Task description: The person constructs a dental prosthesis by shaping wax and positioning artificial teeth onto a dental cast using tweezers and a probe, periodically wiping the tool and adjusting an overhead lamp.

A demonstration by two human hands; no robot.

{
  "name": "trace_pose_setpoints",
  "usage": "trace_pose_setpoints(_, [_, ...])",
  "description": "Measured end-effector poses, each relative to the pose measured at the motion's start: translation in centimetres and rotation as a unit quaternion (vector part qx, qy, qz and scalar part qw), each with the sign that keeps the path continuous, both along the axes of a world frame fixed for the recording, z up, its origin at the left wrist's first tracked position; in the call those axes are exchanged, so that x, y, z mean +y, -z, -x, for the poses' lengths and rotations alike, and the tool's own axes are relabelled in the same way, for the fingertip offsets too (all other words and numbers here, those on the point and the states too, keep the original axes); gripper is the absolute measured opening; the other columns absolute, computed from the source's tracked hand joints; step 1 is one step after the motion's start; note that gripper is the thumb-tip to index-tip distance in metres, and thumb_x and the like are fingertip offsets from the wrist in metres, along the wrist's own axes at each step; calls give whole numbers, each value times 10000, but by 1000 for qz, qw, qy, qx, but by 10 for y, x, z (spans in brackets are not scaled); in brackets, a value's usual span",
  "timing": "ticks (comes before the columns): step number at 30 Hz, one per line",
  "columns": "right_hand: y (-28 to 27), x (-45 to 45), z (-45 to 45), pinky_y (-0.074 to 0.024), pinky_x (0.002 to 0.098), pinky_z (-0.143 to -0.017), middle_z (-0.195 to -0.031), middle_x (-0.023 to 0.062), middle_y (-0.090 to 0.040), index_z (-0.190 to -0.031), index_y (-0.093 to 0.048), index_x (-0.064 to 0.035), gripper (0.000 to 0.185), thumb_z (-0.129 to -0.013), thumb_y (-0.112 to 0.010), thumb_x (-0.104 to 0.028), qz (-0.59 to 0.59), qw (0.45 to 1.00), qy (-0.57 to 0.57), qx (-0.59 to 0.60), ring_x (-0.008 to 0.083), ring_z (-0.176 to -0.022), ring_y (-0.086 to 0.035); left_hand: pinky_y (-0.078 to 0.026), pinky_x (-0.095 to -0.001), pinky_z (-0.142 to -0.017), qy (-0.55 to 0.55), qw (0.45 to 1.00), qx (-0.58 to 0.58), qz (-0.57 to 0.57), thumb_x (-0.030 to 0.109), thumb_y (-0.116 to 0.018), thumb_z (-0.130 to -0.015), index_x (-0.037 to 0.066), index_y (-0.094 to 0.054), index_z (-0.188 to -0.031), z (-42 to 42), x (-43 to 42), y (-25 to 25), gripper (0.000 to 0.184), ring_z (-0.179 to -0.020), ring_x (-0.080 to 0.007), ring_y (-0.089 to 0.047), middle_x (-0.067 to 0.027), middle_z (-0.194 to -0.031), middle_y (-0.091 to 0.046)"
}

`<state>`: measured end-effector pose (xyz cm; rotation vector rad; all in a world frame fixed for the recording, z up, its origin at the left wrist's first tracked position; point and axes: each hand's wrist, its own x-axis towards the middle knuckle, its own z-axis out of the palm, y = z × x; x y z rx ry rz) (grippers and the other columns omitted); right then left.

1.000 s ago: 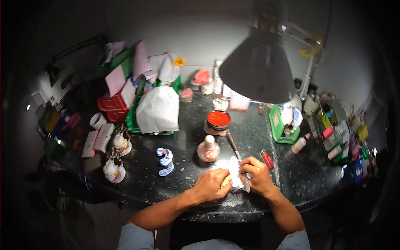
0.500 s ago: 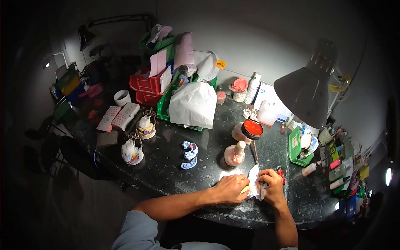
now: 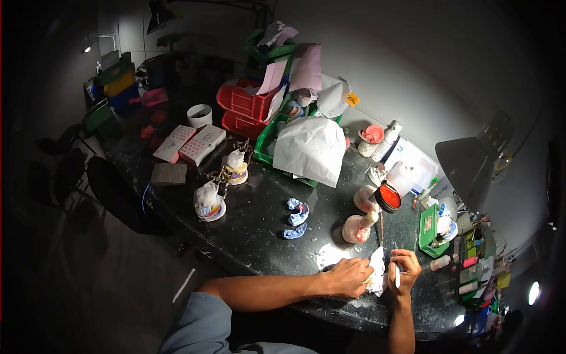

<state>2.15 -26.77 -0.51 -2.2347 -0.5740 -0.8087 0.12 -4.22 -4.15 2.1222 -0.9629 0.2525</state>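
Observation:
Bent over the front edge of the bench, my left hand has its fingers closed around a small yellowish dental model, mostly hidden by the fingers. A crumpled white tissue lies just right of it, between my hands. My right hand pinches a small spatula-like tool with a pale flat end pointing down, apart from the model. Beyond my hands stand a pinkish jar with a rounded stopper and a round dish of red material. Two blue dental pieces lie farther left.
Two plaster models on articulators stand left. Behind are a white bag in a green bin, red bins and boxes. A lamp shade hangs at right, above a green box. A thin-handled tool lies ahead.
The view has swung left, so the bench appears shifted right. My right hand and its tool have drawn slightly away from the model and tissue. My left hand keeps its hold.

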Motion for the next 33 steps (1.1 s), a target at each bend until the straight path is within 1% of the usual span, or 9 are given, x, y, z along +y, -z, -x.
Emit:
trace_pose_setpoints(4, [10, -9, -5, -588, 332, -763, -988, 181, -723, -831, -707, 32, 91, -759, -653, 51, -60, 998, -2, 16, 257, -873, -732, -599, -478, -724, 11, 1000, -2, -11, 196, -725, -842, -6, -638, -1009, 0, 0, -2, 275, -944, -367, -688, -183, -960, -630])
trace_pose_setpoints(7, [12, -11, -5, -588, 314, -741, -999, 186, -713, -839, -705, 45, 84, -775, -649, 46, -71, 997, 9, 29, 239, -877, -727, -603, -461, -698, 6, 1000, -25, -16, 182, -730, -831, -6, -639, -998, 0, -1, 1, 267, -938, -349, -686, -173, -957, -625])
trace_pose_setpoints(8, [11, -10, -6, -587, 296, -724, -1004, 182, -712, -844, -705, 48, 77, -790, -651, 52, -75, 997, 4, 25, 217, -859, -728, -603, -459, -695, 5, 999, -29, -16, 181, -735, -828, -5, -640, -995, 0, 0, 0, 267, -935, -347, -685, -171, -956, -623])
trace_pose_setpoints(14, [11, -9, -6, -585, 254, -712, -1008, 156, -700, -853, -700, 51, 88, -822, -641, 109, -82, 996, -12, 21, 170, -828, -725, -602, -440, -696, 5, 999, -49, -15, 175, -756, -811, -2, -641, -981, 2, 0, 2, 272, -950, -326, -670, -156, -970, -612])
trace_pose_setpoints(18, [9, -13, -5, -592, 262, -742, -1017, 152, -693, -856, -695, 53, 96, -831, -648, 132, -98, 994, -3, 52, 167, -847, -722, -600, -434, -699, 8, 999, -43, -31, 181, -761, -811, -5, -640, -975, 3, -1, 2, 276, -978, -321, -663, -152, -979, -608])
trace_pose_setpoints(24, [11, -20, -5, -607, 273, -798, -1032, 143, -680, -878, -688, 52, 109, -866, -651, 155, -133, 989, 1, 66, 171, -883, -718, -594, -440, -691, 24, 997, -22, -64, 191, -756, -836, -1, -640, -970, 4, 5, -6, 262, -958, -318, -649, -152, -982, -604])
trace_pose_setpoints(28, [7, -19, -3, -608, 266, -767, -1023, 146, -683, -877, -692, 50, 116, -851, -646, 154, -137, 988, 6, 72, 168, -876, -721, -577, -434, -664, 33, 998, -40, -42, 192, -744, -857, 4, -640, -961, 4, 8, -9, 238, -942, -311, -646, -153, -967, -602])
trace_pose_setpoints(31, [3, -16, -1, -611, 263, -740, -1018, 147, -686, -877, -697, 50, 125, -838, -638, 153, -128, 989, 3, 67, 168, -857, -724, -577, -439, -670, 38, 997, -28, -61, 193, -743, -856, 1, -637, -966, 4, 10, -14, 246, -928, -313, -647, -153, -965, -601])
trace_pose_setpoints(33, [1, -13, 0, -613, 262, -726, -1015, 147, -688, -877, -700, 51, 127, -832, -633, 149, -119, 991, -3, 62, 168, -842, -727, -576, -447, -672, 41, 998, -24, -51, 195, -743, -855, -3, -635, -970, 4, 10, -14, 253, -925, -320, -650, -157, -960, -603])
